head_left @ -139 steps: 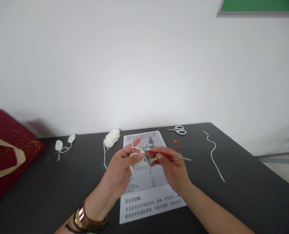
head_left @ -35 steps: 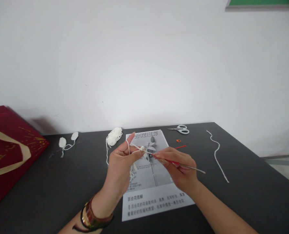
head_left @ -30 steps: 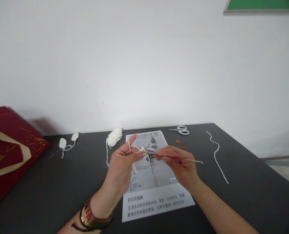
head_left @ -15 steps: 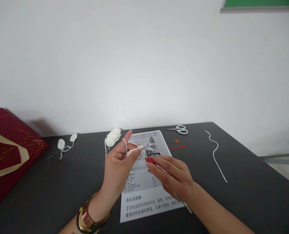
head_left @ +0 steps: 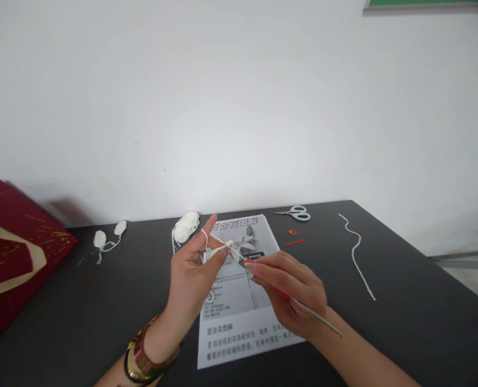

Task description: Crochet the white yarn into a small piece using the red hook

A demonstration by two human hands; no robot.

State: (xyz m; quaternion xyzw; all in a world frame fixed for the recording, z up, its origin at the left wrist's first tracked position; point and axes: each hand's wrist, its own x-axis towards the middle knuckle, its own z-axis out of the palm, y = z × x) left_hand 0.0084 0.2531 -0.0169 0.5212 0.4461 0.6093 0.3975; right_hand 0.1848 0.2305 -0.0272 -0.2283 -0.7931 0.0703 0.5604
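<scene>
My left hand (head_left: 196, 269) pinches a small piece of white crochet work (head_left: 222, 250) between thumb and fingers, with yarn looped over the raised index finger. A crochet hook (head_left: 315, 313) with a red grip is held pen-like in my right hand (head_left: 291, 290). The hook's tip meets the upper edge of the crochet work; whether a loop is on it is too small to tell. Below both hands lies a printed sheet (head_left: 239, 344) with a flower picture and Chinese text. Behind my left hand rests a skein of white yarn (head_left: 186, 227), its strand running down toward that hand.
Two small white crocheted pieces (head_left: 99, 238) lie at the left, beside a red gift bag (head_left: 17, 258). Right of the sheet are scissors (head_left: 299, 213), an orange stitch marker (head_left: 292, 232) and a red plastic needle (head_left: 294, 242). Farther right lies a white yarn piece (head_left: 355, 252). A wall backs the black table.
The back end of the crochet hook has swung up and to the right as my right hand turned. My left hand keeps its pinch on the crochet work, nearly still.
</scene>
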